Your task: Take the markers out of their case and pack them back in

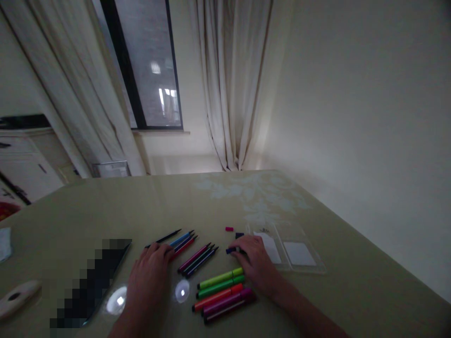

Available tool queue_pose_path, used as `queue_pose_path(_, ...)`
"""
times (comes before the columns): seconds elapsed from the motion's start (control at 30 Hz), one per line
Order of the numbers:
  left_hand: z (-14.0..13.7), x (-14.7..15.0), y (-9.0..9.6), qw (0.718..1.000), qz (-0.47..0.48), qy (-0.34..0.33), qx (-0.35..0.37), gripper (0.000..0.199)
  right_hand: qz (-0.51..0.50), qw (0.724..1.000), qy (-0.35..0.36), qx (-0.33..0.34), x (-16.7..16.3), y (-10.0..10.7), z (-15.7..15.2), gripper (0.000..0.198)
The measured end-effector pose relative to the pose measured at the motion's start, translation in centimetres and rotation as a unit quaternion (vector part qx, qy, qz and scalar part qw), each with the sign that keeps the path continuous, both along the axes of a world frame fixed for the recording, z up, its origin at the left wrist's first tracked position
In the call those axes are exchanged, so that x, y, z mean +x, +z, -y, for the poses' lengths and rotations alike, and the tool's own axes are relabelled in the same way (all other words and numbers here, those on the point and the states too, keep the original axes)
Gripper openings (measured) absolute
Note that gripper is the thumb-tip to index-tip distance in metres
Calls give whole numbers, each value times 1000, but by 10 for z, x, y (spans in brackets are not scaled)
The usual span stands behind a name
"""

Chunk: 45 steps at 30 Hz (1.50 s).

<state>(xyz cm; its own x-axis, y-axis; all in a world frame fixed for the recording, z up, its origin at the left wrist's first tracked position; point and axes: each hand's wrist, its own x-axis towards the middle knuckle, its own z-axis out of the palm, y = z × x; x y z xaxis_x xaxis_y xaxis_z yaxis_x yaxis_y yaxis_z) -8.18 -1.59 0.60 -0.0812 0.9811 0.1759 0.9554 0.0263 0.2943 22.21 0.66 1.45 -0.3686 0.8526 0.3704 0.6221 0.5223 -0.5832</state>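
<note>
My right hand (255,256) is closed, pinching a small dark blue marker cap (230,250) between thumb and fingertips. Just beyond it lie another dark cap (239,235) and a pink-red cap (229,229). My left hand (153,263) is curled over the lower ends of several uncapped markers, including a blue one (180,239) and a red one (183,248); its fingertips are partly hidden. A black marker (169,236) sticks out beyond its fingers. Between the hands, more uncapped markers (198,259) lie side by side, tips pointing away.
Several thick capped markers (221,292) lie in front, coloured green, orange and purple. A clear plastic case (303,234) with white cards stands open at the right. A dark pixelated object (95,281), round shiny spots and a pale oval object (17,299) are on the left.
</note>
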Motion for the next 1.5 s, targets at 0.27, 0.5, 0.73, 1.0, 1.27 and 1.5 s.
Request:
queue_pose_path(0.27, 0, 3, -2, 1000, 4, 0, -1, 33, -48, 999, -15, -14, 0, 5, 0, 13)
queue_pose_path(0.5, -2, 26, 7, 964, 250, -80, 53, 32, -126, 992, -9, 3, 1, 5, 0, 13)
queue_pose_path(0.73, 5, 49, 11, 931, 325, -159, 42, 27, -170, 985, 0, 30, 1, 8, 1, 14)
queue_pose_path(1.0, 6, 49, 8, 923, 338, -176, 59, 23, -190, 981, 38, 12, 0, 9, 3, 9)
queue_pose_path(1.27, 11, 59, 9, 917, 345, -194, 50, 18, -241, 968, 62, -45, 4, 7, 1, 6)
queue_pose_path(1.5, 15, 61, 17, 912, 355, -194, 62, 21, -236, 968, 58, -66, 6, 10, 6, 6)
